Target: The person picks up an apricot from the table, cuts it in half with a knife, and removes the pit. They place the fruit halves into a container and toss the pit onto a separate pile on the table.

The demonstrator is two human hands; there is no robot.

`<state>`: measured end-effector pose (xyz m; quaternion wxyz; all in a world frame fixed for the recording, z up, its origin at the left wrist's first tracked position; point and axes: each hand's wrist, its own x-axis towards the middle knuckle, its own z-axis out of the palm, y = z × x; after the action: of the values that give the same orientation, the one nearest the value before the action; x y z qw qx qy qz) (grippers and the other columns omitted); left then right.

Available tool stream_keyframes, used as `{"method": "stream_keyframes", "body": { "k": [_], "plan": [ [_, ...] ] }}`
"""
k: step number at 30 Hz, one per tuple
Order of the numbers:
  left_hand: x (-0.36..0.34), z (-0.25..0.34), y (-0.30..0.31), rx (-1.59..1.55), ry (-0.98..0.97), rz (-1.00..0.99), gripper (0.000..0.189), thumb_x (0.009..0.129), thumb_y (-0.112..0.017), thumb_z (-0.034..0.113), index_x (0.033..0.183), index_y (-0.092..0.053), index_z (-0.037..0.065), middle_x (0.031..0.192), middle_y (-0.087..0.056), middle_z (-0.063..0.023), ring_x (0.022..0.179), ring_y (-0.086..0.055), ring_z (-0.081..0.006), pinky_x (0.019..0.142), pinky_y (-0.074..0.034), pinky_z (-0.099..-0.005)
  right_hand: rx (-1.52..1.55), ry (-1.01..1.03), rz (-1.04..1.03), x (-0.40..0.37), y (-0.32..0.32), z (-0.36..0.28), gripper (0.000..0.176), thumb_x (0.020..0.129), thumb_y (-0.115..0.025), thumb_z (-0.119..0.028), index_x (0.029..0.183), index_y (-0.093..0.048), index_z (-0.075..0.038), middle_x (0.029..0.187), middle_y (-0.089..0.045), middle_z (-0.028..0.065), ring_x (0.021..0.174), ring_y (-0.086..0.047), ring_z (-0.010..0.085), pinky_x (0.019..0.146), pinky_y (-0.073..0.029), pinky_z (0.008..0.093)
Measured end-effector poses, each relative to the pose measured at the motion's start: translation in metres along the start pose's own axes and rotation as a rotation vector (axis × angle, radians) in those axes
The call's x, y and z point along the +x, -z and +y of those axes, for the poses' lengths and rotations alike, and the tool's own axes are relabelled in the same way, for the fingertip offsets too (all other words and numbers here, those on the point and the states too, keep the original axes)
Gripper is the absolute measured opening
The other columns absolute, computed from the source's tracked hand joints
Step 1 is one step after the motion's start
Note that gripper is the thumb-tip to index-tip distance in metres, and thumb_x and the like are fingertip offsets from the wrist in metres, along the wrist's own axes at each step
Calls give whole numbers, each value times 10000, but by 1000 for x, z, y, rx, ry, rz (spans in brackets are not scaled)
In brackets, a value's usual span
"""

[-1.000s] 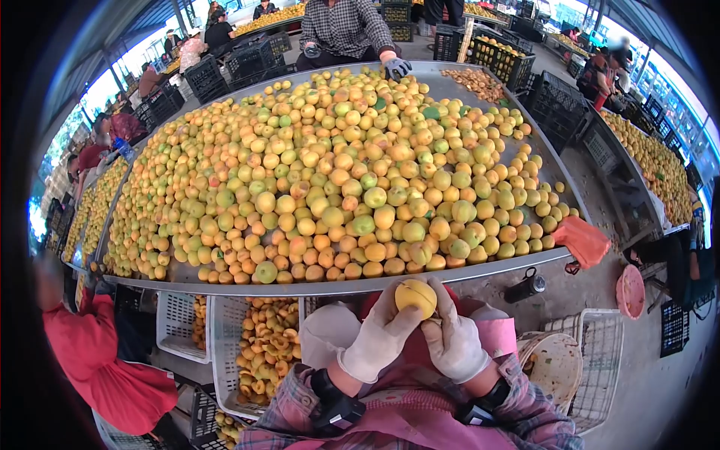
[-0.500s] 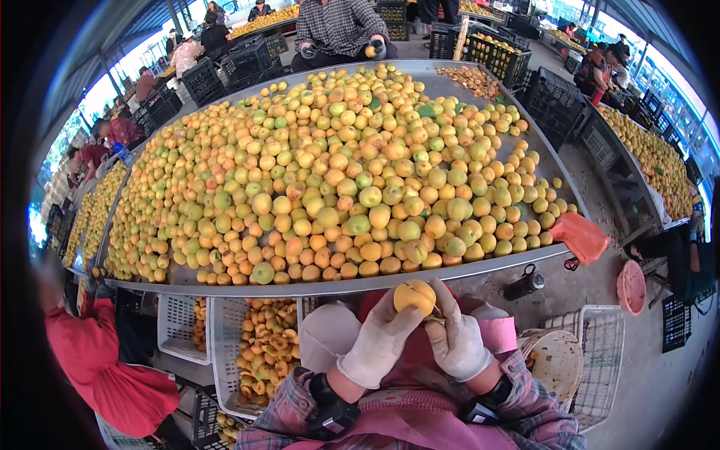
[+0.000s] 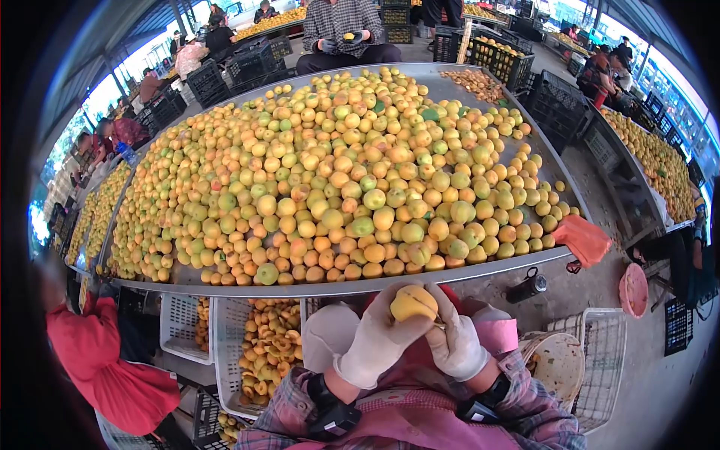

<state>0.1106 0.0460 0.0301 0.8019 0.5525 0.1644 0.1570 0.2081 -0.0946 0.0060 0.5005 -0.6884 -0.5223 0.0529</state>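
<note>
In front of my lap, my left hand [image 3: 379, 341], in a white glove, is closed around a yellow apricot [image 3: 413, 302]. A dark line runs across the fruit's skin like a cut. My right hand [image 3: 459, 346], gloved too, presses its fingers together against the apricot's right side. Something small and thin shows at those fingertips, too hidden to name. Just beyond both hands is the front rim of a metal table [image 3: 337, 288], heaped with whole apricots [image 3: 322, 180].
Left of my knees stands a white crate [image 3: 229, 360] of split apricots [image 3: 270, 349]. At right are a black bottle [image 3: 527, 285], a red bag [image 3: 583, 238], a bucket [image 3: 556, 367] and a pink basket [image 3: 634, 289]. A person in red [image 3: 105, 360] sits at left; another [image 3: 343, 34] sits opposite.
The apricot has turned in my left hand, and a dark line now shows across it. My right fingers have shifted around its side. The person opposite has brought both hands closer together.
</note>
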Motion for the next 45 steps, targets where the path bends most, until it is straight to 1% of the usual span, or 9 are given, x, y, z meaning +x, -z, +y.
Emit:
{"method": "stream_keyframes", "body": {
  "k": [2, 4, 8, 11, 17, 26, 32, 38, 45],
  "plan": [
    [1, 7, 6, 271, -119, -40, 621, 729, -830, 261, 1217, -534, 15, 1067, -627, -111, 1027, -593, -197, 878, -488, -321, -28, -15, -92, 3, 11, 3, 608, 980, -518, -260, 1450, -276, 39, 1148, -620, 220, 769, -663, 384, 650, -544, 398],
    [3, 26, 4, 969, -505, -45, 645, 728, -838, 200, 1246, -499, 20, 1092, -594, -62, 967, -591, -186, 863, -483, -310, -60, -38, -186, 3, 15, 1, 610, 984, -510, -274, 1454, -274, 35, 1162, -615, 215, 785, -664, 379, 664, -544, 393],
    [-1, 4, 0, 198, -146, 38, 653, 702, -841, 299, 1225, -536, 52, 1070, -615, -135, 972, -609, -309, 862, -495, -401, 12, -22, -119, 9, 9, -3, 632, 989, -490, -327, 1460, -269, 31, 1157, -621, 198, 859, -659, 363, 715, -536, 386],
    [-3, -4, -1, -18, -25, 34, 651, 707, -832, 315, 1232, -534, 71, 1075, -604, -157, 990, -596, -354, 864, -491, -424, 24, -17, -90, 10, 3, 1, 637, 986, -498, -325, 1463, -265, 28, 1145, -619, 210, 841, -657, 370, 698, -536, 389],
    [7, 23, 11, 1113, -556, -49, 664, 704, -830, 323, 1235, -522, 71, 1078, -602, -169, 998, -593, -365, 848, -493, -426, -61, 66, -149, 13, 10, 11, 607, 973, -531, -292, 1421, -311, 53, 985, -649, 205, 698, -648, 367, 582, -522, 403],
    [-3, -10, 14, 346, -160, 15, 625, 759, -798, 379, 1184, -516, 17, 1062, -613, -176, 892, -629, -327, 778, -513, -362, 11, 21, -99, 11, -5, 6, 613, 987, -497, -303, 1452, -274, 29, 964, -658, 202, 726, -646, 376, 603, -518, 420],
    [4, 28, 14, 1104, -481, -52, 618, 735, -811, 402, 1130, -540, 12, 992, -646, -165, 914, -649, -338, 774, -524, -400, 26, 80, -26, 11, -8, 9, 637, 990, -484, -336, 1457, -255, 32, 982, -659, 186, 738, -647, 378, 608, -519, 412],
    [6, 26, 6, 905, -179, 59, 752, 595, -864, 484, 1111, -570, 24, 963, -666, -151, 883, -663, -340, 750, -537, -400, -59, -8, -50, 7, -12, 5, 633, 984, -504, -313, 1454, -259, 33, 914, -669, 177, 661, -643, 363, 560, -508, 414],
    [4, 26, -1, 915, -155, 162, 685, 605, -857, 476, 1063, -600, 38, 879, -674, -143, 834, -671, -333, 722, -541, -390, -115, 1, -100, 12, -2, 1, 664, 967, -536, -286, 1477, -222, 0, 886, -665, 191, 668, -648, 363, 562, -515, 413]
  ]
}}
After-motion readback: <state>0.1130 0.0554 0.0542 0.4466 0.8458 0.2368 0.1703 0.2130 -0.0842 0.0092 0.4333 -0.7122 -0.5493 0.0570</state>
